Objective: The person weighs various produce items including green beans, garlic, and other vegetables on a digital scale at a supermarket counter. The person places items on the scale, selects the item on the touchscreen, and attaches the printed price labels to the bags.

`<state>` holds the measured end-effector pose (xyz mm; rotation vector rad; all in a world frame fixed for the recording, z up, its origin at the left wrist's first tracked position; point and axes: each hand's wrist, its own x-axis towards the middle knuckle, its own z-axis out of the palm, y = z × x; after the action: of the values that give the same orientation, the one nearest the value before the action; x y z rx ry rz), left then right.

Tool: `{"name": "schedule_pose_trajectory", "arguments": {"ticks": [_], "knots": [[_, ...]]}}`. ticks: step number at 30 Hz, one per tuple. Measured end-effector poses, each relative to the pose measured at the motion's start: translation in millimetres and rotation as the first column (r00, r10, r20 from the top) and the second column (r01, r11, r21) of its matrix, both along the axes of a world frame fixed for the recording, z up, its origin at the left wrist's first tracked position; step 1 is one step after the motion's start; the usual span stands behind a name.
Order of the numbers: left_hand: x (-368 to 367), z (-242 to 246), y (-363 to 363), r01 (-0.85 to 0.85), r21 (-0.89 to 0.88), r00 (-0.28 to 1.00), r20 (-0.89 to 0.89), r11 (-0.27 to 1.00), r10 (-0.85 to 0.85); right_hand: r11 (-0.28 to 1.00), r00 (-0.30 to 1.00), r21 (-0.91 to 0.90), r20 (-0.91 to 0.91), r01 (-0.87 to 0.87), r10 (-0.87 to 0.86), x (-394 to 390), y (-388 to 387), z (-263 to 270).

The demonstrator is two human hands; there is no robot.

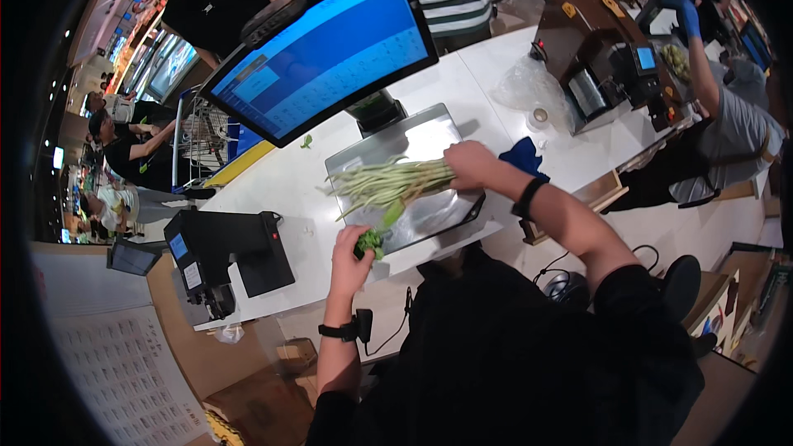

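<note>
My right hand (469, 165) grips one end of a bundle of long green beans (396, 183), held over the metal scale plate (365, 152). The beans fan out loosely towards the left. In my left hand (350, 254) is a small bunch of leafy green herbs (371, 244), by the plate's near left corner. A green leaf (393, 214) hangs below the beans. Under them a thin clear plastic bag (427, 218) seems to lie on the plate; its outline is hard to tell.
A large monitor (328, 49) stands behind the scale. On the white counter (266, 192) are a black machine with a small screen (229, 254) at left, a blue cloth (524, 156), clear plastic bags (533, 90) and a brown machine (610, 49) at right. People stand across the counter.
</note>
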<state>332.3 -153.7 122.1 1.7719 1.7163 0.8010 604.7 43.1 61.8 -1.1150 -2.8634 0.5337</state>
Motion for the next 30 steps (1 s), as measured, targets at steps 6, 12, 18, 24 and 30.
{"name": "schedule_pose_trajectory", "arguments": {"ticks": [6,12,18,24,30], "knots": [[11.6,-18.5,54.3,0.027,0.048,0.981,-0.193,0.998,-0.017,0.889,0.895,-0.263,-0.147,0.374,-0.421,175.8,-54.4,0.2],[0.5,-74.2,95.4,0.104,0.013,0.890,-0.448,0.994,-0.087,0.597,0.619,-0.598,-0.204,0.534,-0.758,267.5,-149.2,-2.4],[10.9,-60.5,102.3,0.083,0.122,0.908,-0.418,0.989,-0.025,0.372,0.308,-0.770,-0.238,0.518,-0.921,284.0,-210.7,-29.1],[28.1,-37.2,101.4,0.036,0.057,0.957,-0.288,0.998,-0.018,0.385,0.322,-0.742,-0.237,0.548,-0.917,263.5,-221.0,-23.5],[134.1,25.0,67.1,0.548,-0.358,0.835,0.180,0.756,-0.520,0.696,0.506,-0.573,-0.484,0.434,-0.714,206.9,-192.3,39.5]]}}
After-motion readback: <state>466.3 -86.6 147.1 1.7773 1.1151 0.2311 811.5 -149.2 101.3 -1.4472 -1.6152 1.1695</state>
